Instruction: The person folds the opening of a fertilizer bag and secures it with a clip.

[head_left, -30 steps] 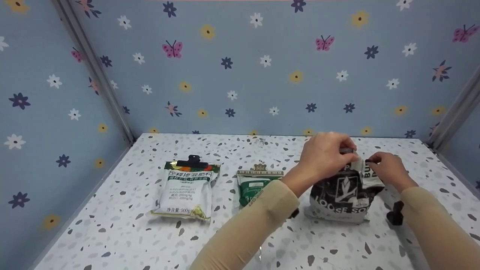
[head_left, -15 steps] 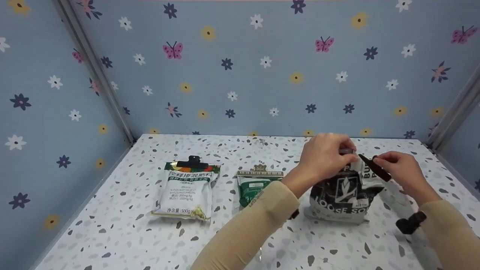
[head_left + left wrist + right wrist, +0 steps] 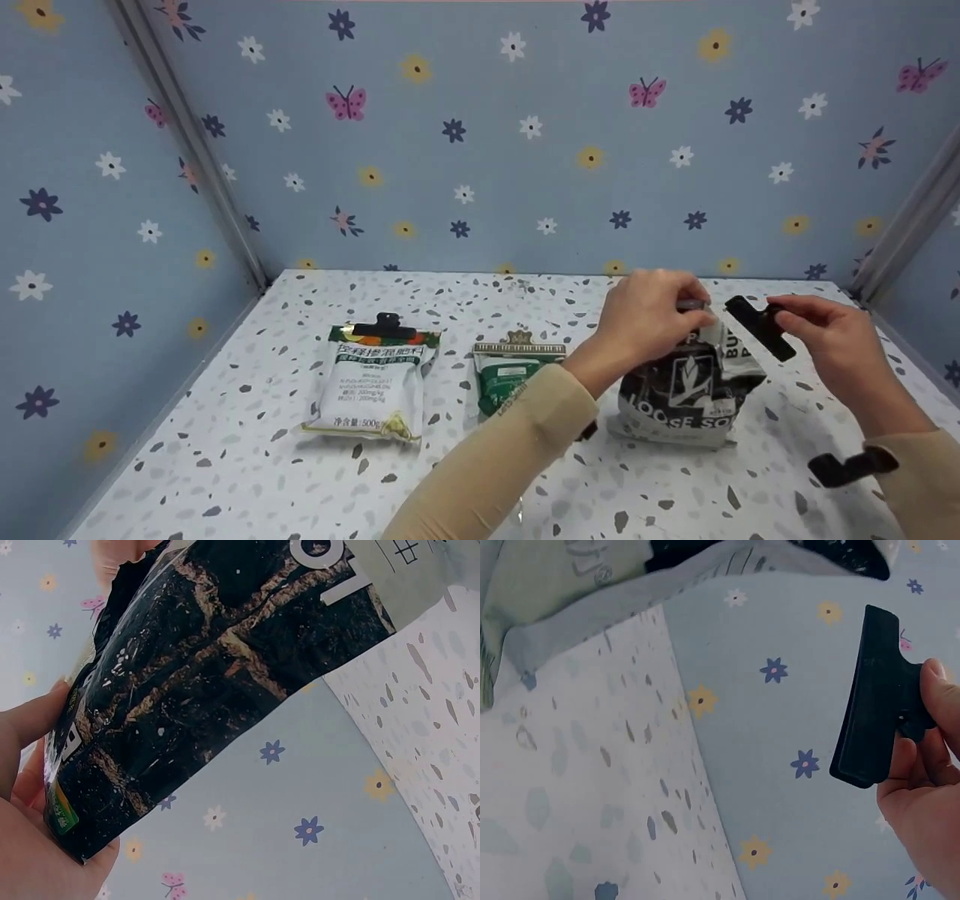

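Note:
A black-and-white bag of loose soil [image 3: 679, 390] stands on the right part of the table. My left hand [image 3: 651, 309] grips its folded top, thumb in front; in the left wrist view, fingers and thumb hold the dark bag [image 3: 217, 667] by its top end. To the right of the bag, my right hand [image 3: 836, 345] pinches a black bag clip [image 3: 759, 328] by its handle. The clip's long bar slants beside the bag's upper right side. In the right wrist view, the clip [image 3: 871, 701] is apart from the bag's edge.
A white fertilizer bag [image 3: 367, 390] with a black clip [image 3: 385, 325] on its top lies at the left. Between the bags is a green pack [image 3: 499, 382] with a gold clip [image 3: 519, 346], partly behind my left sleeve. A flowered wall [image 3: 480, 165] rises behind the speckled table [image 3: 247, 465].
My right hand has drawn back to the right from the soil bag with the black clip, which has turned its long side into view. The left hand keeps its hold on the bag's top.

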A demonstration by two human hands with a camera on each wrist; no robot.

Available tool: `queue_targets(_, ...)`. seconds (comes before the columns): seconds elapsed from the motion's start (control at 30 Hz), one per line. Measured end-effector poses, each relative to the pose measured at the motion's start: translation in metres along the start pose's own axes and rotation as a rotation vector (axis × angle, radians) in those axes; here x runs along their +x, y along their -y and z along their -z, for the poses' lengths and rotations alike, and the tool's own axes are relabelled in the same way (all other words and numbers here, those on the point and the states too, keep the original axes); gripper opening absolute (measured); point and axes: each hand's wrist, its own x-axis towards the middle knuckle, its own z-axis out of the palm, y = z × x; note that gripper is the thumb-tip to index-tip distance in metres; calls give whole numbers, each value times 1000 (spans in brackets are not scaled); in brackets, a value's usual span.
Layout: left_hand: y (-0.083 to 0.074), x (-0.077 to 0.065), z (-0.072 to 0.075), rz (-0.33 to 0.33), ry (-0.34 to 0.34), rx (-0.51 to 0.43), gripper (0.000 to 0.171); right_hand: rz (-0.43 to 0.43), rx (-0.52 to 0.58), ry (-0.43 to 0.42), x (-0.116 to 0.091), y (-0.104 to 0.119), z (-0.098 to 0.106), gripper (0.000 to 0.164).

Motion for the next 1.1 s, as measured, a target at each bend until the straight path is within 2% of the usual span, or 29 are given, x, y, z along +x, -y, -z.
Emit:
queue_targets(0.13,-1,0,0,-1,1,-4,18,64,395,66,-7,8,-3,21)
queue_targets(0.17,-1,1,0,-2,0,-4,18,79,463,84,-8,9,-3,22)
queue_targets(0.3,-1,1,0,-9,-12,-6,17,116,547,139,-12,16,-6,24)
queue_targets(0.47,-2,2,1,-12,-22,-14,18,131,509,150,-15,23,-16,23)
queue_targets(0.63,1,2,-1,-32,-27,-62,17,142,416,130,-19,28,-27,22)
queue_targets(0.93,6,3,-3,-65,-48,-132,12,122,342,82,-25,27,-46,23)
queue_targets(1.03,7,4,-1,-61,-39,-133,12,119,320,104,-27,25,-44,27)
queue_targets(1.1,7,3,0,-57,-24,-124,11,114,277,154,-28,22,-41,33)
